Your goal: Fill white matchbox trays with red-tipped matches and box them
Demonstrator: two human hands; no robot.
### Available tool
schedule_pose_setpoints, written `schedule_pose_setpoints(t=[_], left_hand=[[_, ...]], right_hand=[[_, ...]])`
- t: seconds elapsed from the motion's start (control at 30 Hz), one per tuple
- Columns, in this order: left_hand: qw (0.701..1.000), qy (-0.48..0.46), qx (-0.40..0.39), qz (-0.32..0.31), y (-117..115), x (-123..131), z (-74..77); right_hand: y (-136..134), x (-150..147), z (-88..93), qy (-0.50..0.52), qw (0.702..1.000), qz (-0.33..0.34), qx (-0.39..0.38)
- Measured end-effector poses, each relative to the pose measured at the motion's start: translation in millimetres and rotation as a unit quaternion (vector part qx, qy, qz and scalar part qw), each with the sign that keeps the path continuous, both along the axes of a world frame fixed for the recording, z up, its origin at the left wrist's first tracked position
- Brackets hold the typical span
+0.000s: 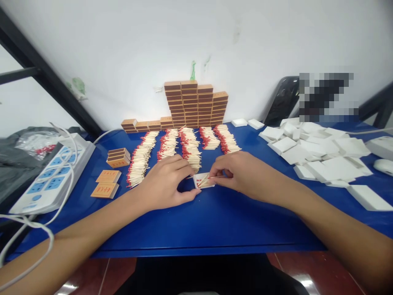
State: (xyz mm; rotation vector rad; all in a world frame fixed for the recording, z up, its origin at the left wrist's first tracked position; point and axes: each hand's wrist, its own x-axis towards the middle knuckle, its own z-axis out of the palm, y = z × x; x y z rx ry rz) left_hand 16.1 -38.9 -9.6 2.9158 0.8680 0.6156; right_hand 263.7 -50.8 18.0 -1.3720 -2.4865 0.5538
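A small white matchbox tray with a few red-tipped matches in it lies on the blue table. My left hand rests curled against the tray's left side, thumb at its front edge. My right hand pinches matches at the tray's right side, fingers pressed together. Just behind both hands lie several rows of loose red-tipped matches.
A stack of brown matchboxes stands against the wall, with a few more boxes at left. A heap of empty white trays covers the right. A white power strip with cables lies far left, beside a grey bag.
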Motion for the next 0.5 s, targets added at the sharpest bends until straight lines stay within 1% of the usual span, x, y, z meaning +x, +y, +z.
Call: schedule_pose_setpoints(t=[0.13, 0.27, 0.37, 0.5], left_hand=[[1.000, -0.004, 0.006, -0.010, 1.5, -1.6, -1.4], [1.000, -0.005, 0.014, -0.011, 2.1, -2.4, -2.7], [1.000, -0.004, 0.016, -0.008, 2.1, -2.9, -2.4], [1.000, -0.001, 0.010, -0.016, 2.0, -2.7, -0.9]], right_hand=[[3.8, 12.1, 6.3, 0.056, 0.998, 0.008, 0.027], [7.8, 24.0, 11.7, 0.045, 0.998, 0.016, 0.044], [9.3, 26.7, 10.0, 0.031, 0.999, 0.038, 0.025], [9.6, 21.4, 1.9, 0.032, 0.998, 0.056, 0.004]])
